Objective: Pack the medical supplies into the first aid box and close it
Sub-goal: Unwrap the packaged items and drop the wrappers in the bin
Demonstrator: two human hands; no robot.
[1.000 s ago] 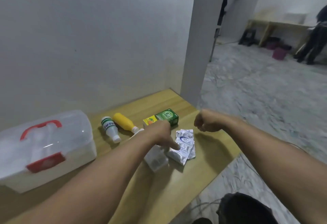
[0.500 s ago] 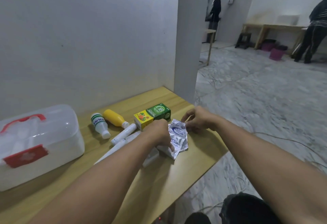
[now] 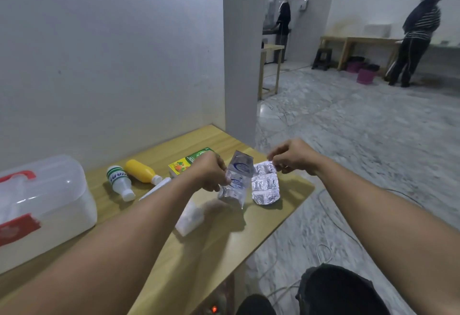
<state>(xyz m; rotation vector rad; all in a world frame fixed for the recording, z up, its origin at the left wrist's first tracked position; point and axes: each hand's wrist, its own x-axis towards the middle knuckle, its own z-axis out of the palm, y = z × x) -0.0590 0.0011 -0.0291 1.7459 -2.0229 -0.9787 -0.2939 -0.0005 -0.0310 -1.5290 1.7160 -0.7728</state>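
Observation:
The first aid box, translucent white with a red handle and red latch, stands closed at the table's left. My left hand holds a silver blister strip with blue print lifted off the table. My right hand pinches the top corner of a second silver blister strip, which hangs down to the tabletop. A white bottle with green bands, a yellow bottle, a green and yellow carton, a white tube and a small white pack lie on the table.
The wooden table stands against a white wall, with its right edge just past the blister strips. Cables lie on the marble floor to the right. Two people stand at benches far across the room.
Both hands have lifted the foil strips apart: the left raised the blue-printed one, the right pulled the second one away to the right. The view shifted slightly.

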